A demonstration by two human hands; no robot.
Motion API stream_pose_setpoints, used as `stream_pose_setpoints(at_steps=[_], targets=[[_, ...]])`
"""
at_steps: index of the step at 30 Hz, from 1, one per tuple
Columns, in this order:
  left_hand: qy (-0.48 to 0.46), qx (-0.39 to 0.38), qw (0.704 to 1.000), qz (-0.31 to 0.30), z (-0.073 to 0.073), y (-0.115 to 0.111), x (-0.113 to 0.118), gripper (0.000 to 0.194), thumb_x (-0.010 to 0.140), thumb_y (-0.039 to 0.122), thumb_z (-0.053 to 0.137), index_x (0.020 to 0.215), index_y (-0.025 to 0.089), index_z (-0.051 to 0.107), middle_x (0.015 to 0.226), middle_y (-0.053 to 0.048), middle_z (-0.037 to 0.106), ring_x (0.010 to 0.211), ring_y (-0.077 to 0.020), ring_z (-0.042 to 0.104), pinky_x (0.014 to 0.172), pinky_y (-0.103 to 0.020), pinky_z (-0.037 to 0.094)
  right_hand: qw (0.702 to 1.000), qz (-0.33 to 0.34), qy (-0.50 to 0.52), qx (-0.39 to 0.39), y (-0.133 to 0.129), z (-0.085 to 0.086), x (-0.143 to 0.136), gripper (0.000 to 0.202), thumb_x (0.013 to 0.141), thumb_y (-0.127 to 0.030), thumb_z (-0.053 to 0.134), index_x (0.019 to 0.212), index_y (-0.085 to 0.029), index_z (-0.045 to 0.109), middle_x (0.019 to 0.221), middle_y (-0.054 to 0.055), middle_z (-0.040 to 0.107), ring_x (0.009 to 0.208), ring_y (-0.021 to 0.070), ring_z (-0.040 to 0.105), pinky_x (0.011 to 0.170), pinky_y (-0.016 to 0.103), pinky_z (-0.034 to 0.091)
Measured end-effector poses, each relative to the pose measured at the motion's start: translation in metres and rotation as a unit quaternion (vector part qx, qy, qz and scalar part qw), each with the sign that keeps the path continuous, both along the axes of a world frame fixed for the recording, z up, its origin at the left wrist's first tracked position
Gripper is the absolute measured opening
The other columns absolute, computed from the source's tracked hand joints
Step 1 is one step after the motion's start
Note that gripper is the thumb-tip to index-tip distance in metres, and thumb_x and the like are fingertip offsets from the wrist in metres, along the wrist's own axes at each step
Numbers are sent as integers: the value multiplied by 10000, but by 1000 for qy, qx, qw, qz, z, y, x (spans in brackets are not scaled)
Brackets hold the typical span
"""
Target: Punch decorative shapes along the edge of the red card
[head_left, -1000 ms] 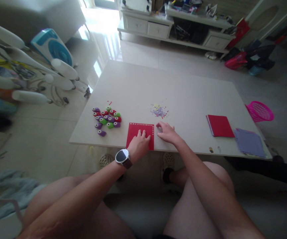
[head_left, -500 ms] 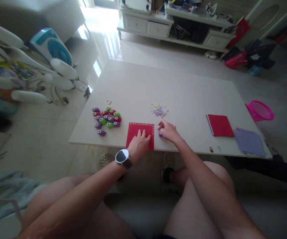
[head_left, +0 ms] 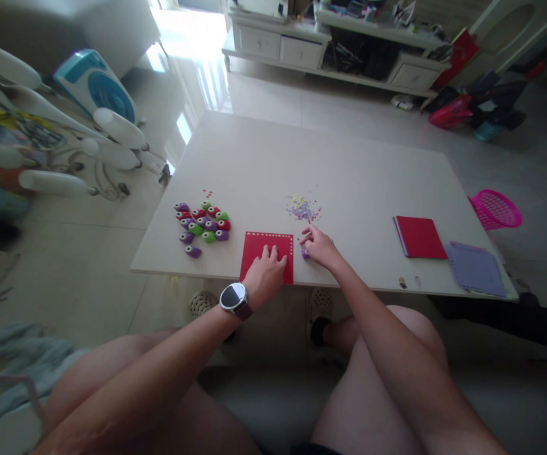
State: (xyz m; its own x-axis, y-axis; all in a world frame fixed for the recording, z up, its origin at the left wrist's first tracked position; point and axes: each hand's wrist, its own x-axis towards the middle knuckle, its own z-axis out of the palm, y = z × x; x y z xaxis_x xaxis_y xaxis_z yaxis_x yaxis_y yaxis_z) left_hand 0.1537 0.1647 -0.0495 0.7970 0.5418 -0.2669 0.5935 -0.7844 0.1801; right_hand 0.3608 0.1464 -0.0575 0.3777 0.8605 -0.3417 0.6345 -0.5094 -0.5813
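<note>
My left hand lies flat with fingers spread on a red sheet at the table's front edge. Small holes or pale dots run along the sheet's top and right sides. Just right of the sheet, my right hand rests over the table with bent fingers, beside a small purple punch that it partly hides. Whether its fingertips hold anything is too small to tell. Beyond that hand lies a scatter of purple, yellow and red bits. Several purple, green and red punches are grouped at the left.
On the white table, a red stack of sheets and purple sheets lie at the right, near two small items. A pink basket stands beyond the right edge. A white cabinet is at the back.
The fingers of my right hand have shifted slightly, and a small red bit now shows beside them. My left hand stays on the red sheet.
</note>
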Motion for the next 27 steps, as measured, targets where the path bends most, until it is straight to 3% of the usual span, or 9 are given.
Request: stream_pose_setpoints(at_steps=[2,6,12,16,19,24,27], targets=[[0,1,1000,-4,-1,0,0,480,1022,174,514,1497,119,562,1610,-293,477,1529,-474,437,1037,-547,581,1000,-3,20,-5,1,-3,0,399,812,-108,527,1177,-240,618,1140,78,802,1084,252,729,1071,454,512],[-1,-5,1000,-6,0,1,0,498,1022,158,506,1515,103,554,1623,-309,458,1533,-486,426,1044,-567,580,999,-22,11,45,2,-10,3,439,783,-99,526,1189,-247,605,1373,105,723,1264,249,673,1113,432,497],[0,-11,1000,3,0,0,1,507,1018,159,522,1522,117,552,1635,-299,449,1550,-478,409,1072,-564,569,998,-20,50,27,2,-15,4,446,793,-142,526,1218,-259,594,1116,74,796,1126,271,712,1070,494,523],[0,-18,1000,7,-1,0,1,525,1011,147,527,1535,134,539,1641,-283,452,1560,-458,403,1091,-564,558,998,-28,-35,44,1,-9,3,505,777,-117,542,1263,-243,603,1362,129,719,1304,324,636,1131,531,488],[-2,-19,1000,4,-1,1,0,524,1009,149,534,1532,124,542,1637,-291,453,1555,-465,404,1084,-571,560,995,-34,-80,52,1,-5,4,503,787,-96,537,1270,-219,610,1402,158,692,1354,351,607,1155,548,469],[-1,-14,1000,-1,0,1,0,530,1012,147,513,1540,110,538,1645,-311,433,1545,-489,405,1055,-591,569,998,-16,38,43,2,-13,2,442,804,-71,507,1206,-227,601,1238,110,761,1172,247,712,1084,425,531],[2,-13,1000,-2,2,0,0,531,1006,140,511,1535,108,543,1646,-311,432,1540,-482,415,1039,-580,579,992,1,114,47,3,-20,0,464,793,-54,483,1215,-217,586,1278,110,754,1200,202,702,1067,362,537]])
